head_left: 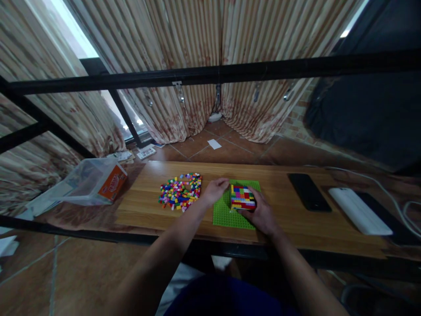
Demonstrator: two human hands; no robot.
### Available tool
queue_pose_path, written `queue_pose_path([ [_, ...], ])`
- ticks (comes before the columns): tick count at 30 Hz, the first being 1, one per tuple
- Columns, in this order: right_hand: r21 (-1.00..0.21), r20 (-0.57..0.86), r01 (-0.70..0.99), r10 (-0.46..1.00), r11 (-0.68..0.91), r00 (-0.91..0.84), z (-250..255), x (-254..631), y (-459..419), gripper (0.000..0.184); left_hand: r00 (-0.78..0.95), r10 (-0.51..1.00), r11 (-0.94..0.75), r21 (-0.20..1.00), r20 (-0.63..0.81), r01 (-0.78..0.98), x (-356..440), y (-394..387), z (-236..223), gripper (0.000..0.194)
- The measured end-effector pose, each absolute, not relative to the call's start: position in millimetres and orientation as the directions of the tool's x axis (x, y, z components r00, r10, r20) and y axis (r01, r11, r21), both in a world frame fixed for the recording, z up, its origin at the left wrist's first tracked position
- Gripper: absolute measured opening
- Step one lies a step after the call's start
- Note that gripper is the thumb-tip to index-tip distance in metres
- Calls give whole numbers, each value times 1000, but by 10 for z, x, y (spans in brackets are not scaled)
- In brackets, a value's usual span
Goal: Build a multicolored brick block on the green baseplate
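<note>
A green baseplate (226,215) lies on the wooden table (296,224). On it stands a multicoloured block of stacked small bricks (242,196). My right hand (261,213) wraps round the block's right and near side. My left hand (214,190) hovers at the block's upper left corner with fingers pinched together; what they pinch is too small to name. A loose pile of small coloured bricks (180,192) lies to the left of the plate.
A clear plastic bag with an orange box (98,182) sits at the table's left end. A black phone (309,192) and a white oblong device (360,210) with a cable lie to the right. A black metal bar (217,72) crosses overhead, curtains behind.
</note>
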State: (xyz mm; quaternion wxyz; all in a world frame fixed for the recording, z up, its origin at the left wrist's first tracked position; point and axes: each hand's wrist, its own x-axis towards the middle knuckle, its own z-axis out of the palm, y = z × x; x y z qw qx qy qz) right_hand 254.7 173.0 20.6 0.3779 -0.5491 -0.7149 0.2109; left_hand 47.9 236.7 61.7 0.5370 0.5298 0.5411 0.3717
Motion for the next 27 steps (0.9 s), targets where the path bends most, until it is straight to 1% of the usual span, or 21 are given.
queue_pose_path([
  [3,-718,298,629,948,298,-109,214,2554,1725,87,88,971,213,970,-224,115,604,2348,592,27],
  [6,-720,276,633,954,283,-113,222,2563,1718,86,45,979,191,976,-196,105,717,2339,558,22],
  [9,-719,249,646,963,254,-102,229,2568,1710,87,16,986,164,980,-167,113,780,2324,515,21],
  [12,-715,235,658,968,237,-92,236,2572,1702,88,8,988,151,977,-154,154,805,2299,501,22],
  [16,-716,207,667,975,205,-78,237,2587,1699,90,-23,985,172,964,-171,205,824,2264,535,24],
  [19,-717,182,673,981,184,-74,216,2609,1709,94,-31,985,174,942,-172,287,842,2231,594,26],
  [23,-712,174,678,981,183,-82,158,2643,1740,97,-61,994,107,914,-90,391,846,2097,704,34],
  [27,-699,191,687,978,198,-88,124,2666,1789,98,-97,995,0,934,37,357,672,1790,799,36],
])
